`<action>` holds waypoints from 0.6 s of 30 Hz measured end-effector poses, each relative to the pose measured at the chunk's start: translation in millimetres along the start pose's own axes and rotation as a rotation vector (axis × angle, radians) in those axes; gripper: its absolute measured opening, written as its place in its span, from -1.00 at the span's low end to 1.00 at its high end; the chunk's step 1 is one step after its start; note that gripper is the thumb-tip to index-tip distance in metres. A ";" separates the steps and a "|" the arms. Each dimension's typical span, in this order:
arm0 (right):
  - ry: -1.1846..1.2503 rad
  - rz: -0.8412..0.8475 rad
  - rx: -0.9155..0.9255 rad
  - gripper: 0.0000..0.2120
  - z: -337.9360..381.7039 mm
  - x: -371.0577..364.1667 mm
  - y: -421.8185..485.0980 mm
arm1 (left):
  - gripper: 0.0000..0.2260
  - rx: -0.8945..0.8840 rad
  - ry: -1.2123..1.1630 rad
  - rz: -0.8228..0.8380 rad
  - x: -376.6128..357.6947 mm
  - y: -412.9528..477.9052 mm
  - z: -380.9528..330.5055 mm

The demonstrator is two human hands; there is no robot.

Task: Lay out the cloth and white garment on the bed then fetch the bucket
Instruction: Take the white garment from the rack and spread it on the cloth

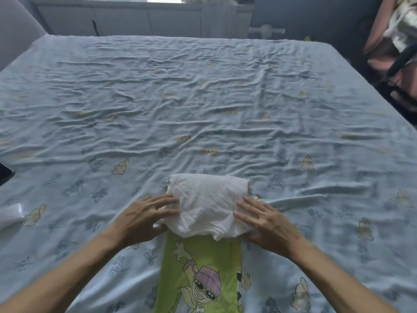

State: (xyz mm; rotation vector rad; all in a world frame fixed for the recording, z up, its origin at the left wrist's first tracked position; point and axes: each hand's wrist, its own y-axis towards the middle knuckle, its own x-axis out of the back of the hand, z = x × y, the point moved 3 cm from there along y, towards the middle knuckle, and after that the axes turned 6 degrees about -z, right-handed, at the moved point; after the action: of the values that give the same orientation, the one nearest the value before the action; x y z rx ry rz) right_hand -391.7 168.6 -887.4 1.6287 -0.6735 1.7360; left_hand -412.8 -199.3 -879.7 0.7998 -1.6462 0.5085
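The white garment (208, 205) sits bunched between the 2 hands on the bed (203, 98), its near edge overlapping the far end of the green cartoon cloth (200, 274). The left hand (144, 216) and right hand (269, 223) lie flat with fingers spread wide, gripping nothing — likely pressing its sides to smooth it. No readable writing or label — only a cartoon figure. No bucket in view.

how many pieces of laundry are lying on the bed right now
2: the white garment, folded, between the left hand and right hand, and the green cartoon cloth partly beneath it, running toward the camera. Others may be outside the frame.
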 end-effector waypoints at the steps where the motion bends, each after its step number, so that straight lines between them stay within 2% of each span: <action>1: 0.017 -0.035 -0.008 -0.36 1.5 -1.5 1.1 | -0.58 0.008 -0.028 -0.020 -0.4 0.9 -0.9; 5: 0.198 -0.180 -0.098 -0.72 6.2 4.9 5.9 | -0.73 0.108 -0.109 -0.123 4.4 2.9 0.0; 8: 0.399 -0.277 -0.236 -0.84 -0.4 23.1 16.9 | -0.78 0.269 -0.295 -0.210 15.0 12.6 6.5; 10: 0.474 -0.287 -0.260 -0.91 -9.3 36.8 28.4 | -0.81 0.335 -0.418 -0.275 27.5 26.2 13.2; 13: 0.372 -0.281 -0.154 -0.90 -18.6 49.2 43.8 | -0.86 0.332 -0.507 -0.305 48.1 47.5 21.5; 16: 0.325 -0.185 -0.034 -0.81 -19.7 44.0 44.4 | -0.83 0.278 -0.512 -0.220 50.9 55.5 28.5; 18: 0.242 -0.110 0.064 -0.67 -15.6 31.9 36.9 | -0.83 0.211 -0.459 -0.140 41.6 52.2 28.4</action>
State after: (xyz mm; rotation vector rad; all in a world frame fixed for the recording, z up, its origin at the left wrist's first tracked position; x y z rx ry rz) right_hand -430.1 159.9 -854.7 1.4372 -0.4097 1.8504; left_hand -474.0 -193.9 -841.0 1.2488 -1.9556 0.4230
